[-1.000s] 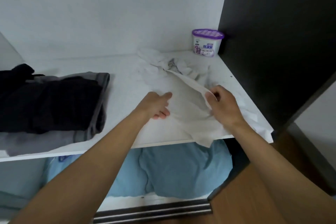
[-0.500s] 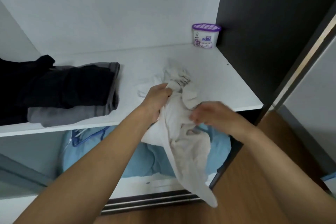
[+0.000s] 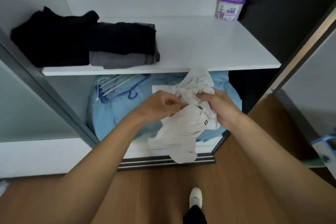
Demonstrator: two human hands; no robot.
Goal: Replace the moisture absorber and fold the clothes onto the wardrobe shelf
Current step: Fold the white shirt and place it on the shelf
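I hold the white garment (image 3: pixel 183 127) in mid-air at frame centre, off the shelf (image 3: pixel 209 45) and below its front edge. My left hand (image 3: pixel 160 105) pinches a fold of cloth between the thumb and curled fingers. My right hand (image 3: pixel 220 109), at 3 o'clock from it, grips a bunched section. I judge that the two grips are set apart to find an edge or collar, so the piece can be spread for folding. The fabric is thin, soft and heavily crumpled. A small dark label shows near the neckline, and a loose end hangs toward 6 o'clock.

The moisture absorber (image 3: pixel 229 8), a squat round white tub with a perforated purple lid, stands at 1 o'clock in the shelf's rear corner beside the dark side panel (image 3: pixel 283 23), well apart from the garment. The folded black and grey clothes (image 3: pixel 120 42) lie stacked at 10 o'clock.
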